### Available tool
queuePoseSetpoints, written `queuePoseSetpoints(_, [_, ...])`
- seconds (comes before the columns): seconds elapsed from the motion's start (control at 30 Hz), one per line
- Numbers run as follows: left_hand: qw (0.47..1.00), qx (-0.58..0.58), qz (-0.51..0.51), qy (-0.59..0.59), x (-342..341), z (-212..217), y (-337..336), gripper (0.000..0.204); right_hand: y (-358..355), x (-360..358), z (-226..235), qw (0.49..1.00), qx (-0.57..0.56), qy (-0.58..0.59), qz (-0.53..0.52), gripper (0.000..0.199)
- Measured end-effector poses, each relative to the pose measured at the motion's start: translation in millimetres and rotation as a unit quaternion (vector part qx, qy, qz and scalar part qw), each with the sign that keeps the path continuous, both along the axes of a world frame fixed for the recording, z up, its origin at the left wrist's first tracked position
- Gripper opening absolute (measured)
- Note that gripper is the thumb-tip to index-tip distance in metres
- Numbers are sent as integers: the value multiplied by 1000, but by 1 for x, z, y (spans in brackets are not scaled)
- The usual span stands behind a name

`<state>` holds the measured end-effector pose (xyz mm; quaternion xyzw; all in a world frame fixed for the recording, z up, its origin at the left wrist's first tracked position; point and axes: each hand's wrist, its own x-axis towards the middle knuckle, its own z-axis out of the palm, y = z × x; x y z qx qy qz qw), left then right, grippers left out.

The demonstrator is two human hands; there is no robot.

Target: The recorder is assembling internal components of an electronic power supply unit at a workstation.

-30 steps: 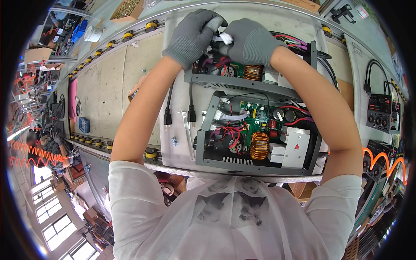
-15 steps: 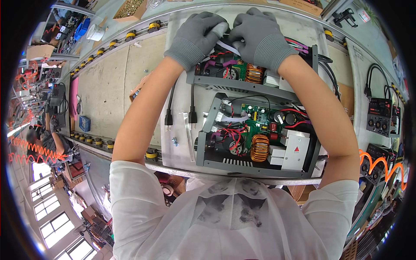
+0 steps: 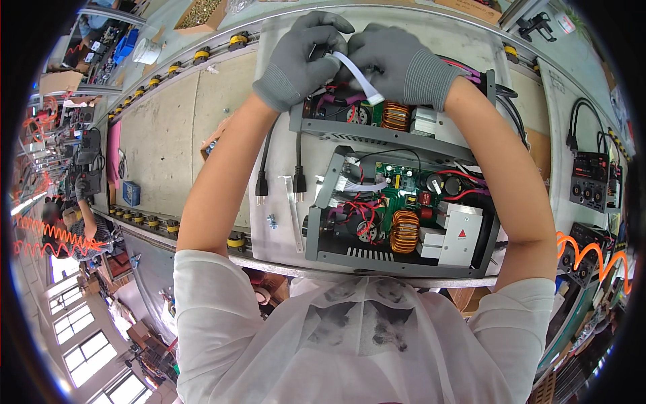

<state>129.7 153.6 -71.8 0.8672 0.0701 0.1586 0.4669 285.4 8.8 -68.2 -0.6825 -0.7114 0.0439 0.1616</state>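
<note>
Both my hands wear grey knit gloves and are over the far open metal case (image 3: 343,130), which holds wiring and a copper-wound toroid coil (image 3: 395,115). My left hand (image 3: 299,64) pinches a white flat cable (image 3: 359,74) between thumb and fingers; the cable's loose connector end hangs toward me above the case. Close beside it, my right hand (image 3: 400,64) has its fingers curled inward, and what they grip is hidden. Nearer to me, a second open case (image 3: 404,262) shows a green circuit board (image 3: 400,182), red wires and another coil (image 3: 404,231).
Two black power plugs (image 3: 299,185) and a metal strip (image 3: 292,215) lie left of the near case, with small screws (image 3: 272,221) beside them. A small blue box (image 3: 131,192) stands farther left. Black devices (image 3: 589,178) and an orange coiled hose (image 3: 599,256) are at right.
The white cable has come up out of the far case, and its connector end now points toward me. My left fingers have spread somewhat; my right hand has turned and lowered slightly.
</note>
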Motion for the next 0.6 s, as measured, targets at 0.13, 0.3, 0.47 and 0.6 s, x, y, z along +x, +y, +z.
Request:
queuePoseSetpoints(0.13, [994, -39, -28, -96, 0, -11, 5, 16, -1, -9, -9, 994, 12, 41, 98, 24])
queuePoseSetpoints(0.3, [994, -93, 7, -58, -2, -5, -4, 19, -1, -10, -4, 992, -20, 50, 112, 22])
queuePoseSetpoints(0.47, [997, -41, -2, -71, 0, -7, 2, 19, -8, 0, -3, 992, -12, 47, 117, 21])
queuePoseSetpoints(0.6, [996, 29, 37, -78, 2, -11, 4, 19, -6, -5, 3, 1000, 6, -19, 25, 18])
